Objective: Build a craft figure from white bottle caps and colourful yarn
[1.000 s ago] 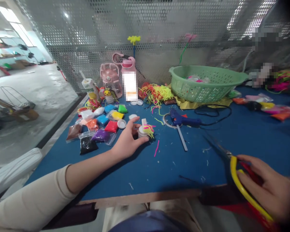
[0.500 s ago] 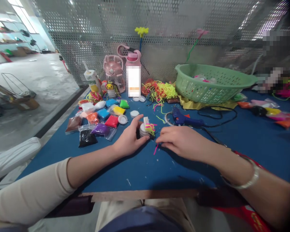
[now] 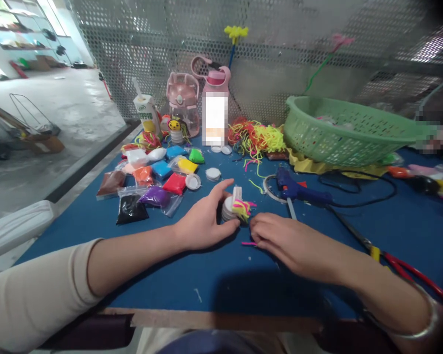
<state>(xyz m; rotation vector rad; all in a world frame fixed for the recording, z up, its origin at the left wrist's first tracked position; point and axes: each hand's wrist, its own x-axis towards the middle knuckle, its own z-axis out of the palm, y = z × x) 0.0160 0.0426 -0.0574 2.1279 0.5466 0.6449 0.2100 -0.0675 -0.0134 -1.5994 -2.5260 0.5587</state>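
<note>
My left hand (image 3: 208, 221) curls round a small white ribbed piece (image 3: 228, 209) standing on the blue table, thumb in front and index finger raised behind. A white block (image 3: 237, 192) and a tuft of yellow and pink strings (image 3: 242, 208) sit on its right side. Just right of it, my right hand (image 3: 276, 233) is closed in a pinch low over the table. A short pink string (image 3: 249, 243) sticks out to the left from under its fingers; the fingertips themselves are partly hidden.
Bags of coloured clay (image 3: 155, 195) lie to the left, near white lids (image 3: 193, 182). A blue glue gun (image 3: 299, 189) and red-handled scissors (image 3: 398, 265) lie to the right. Behind stand a green basket (image 3: 350, 142), tangled strings (image 3: 268, 137) and a pink bottle (image 3: 182, 98).
The view has shifted, so things sit differently in the picture. The pink string at my right hand has swung from hanging down to pointing left. My left hand stays round the white piece.
</note>
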